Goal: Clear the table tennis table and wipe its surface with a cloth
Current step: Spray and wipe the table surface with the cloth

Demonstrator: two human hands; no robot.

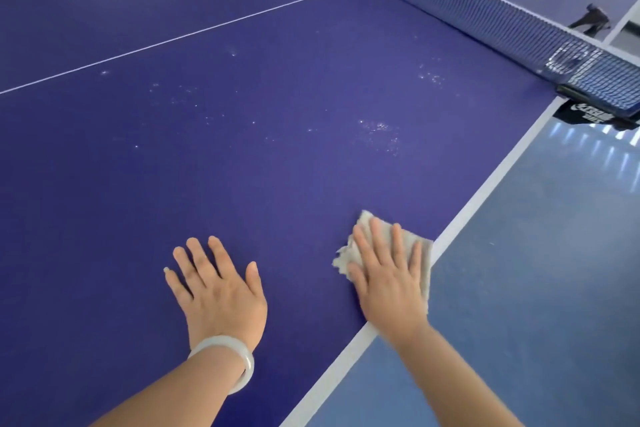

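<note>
I see white print on a black tag point(585, 113) hanging at the table point(242, 184) edge below the net point(485, 7), upside-down to me and too blurred to read. A pale mark point(568, 61) on the net is likewise illegible.

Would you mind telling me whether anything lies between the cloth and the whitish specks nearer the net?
Nothing visible does. The cloth lies under the flat right hand by the white side line, and only bare blue table runs from it to the specks. The left hand rests flat, off that path.
</note>
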